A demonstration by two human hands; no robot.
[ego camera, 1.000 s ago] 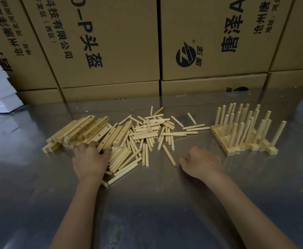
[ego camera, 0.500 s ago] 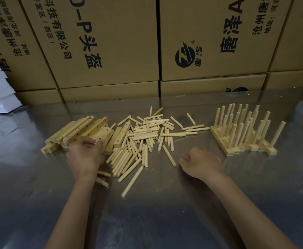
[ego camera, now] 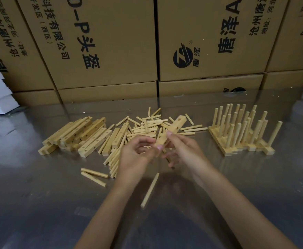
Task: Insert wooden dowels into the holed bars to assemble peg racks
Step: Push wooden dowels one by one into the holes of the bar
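So both hands are up over the dowel pile [ego camera: 147, 128] with one holed bar [ego camera: 172, 131] between them, lifted clear of the tabletop [ego camera: 39, 203]. The left hand [ego camera: 138, 155] has its fingers curled round the bar's near end, thumb pressing on it. The right hand [ego camera: 181, 151] pinches it a bit further along, one fingertip on the top face. It's a little motion-blurred, so I can't say exactly how many fingers are wrapped on.

What matters: the bar's long axis runs from the hands up and away, tilting off to the right, so its free end pokes out past the far side of the pile with two holes showing on the upper face. No dowel is in either grip as far as I can see.

Next thing needed is a dowel, I'd guess. The pile sits directly under and just beyond the hands, and there's a stray dowel [ego camera: 149, 190] lying on the near side of the pile, pointing roughly at the person. Both hands are about equally near it.

Spare bars [ego camera: 78, 133] are stacked left of the pile, finished racks [ego camera: 240, 133] stand well off to its right.
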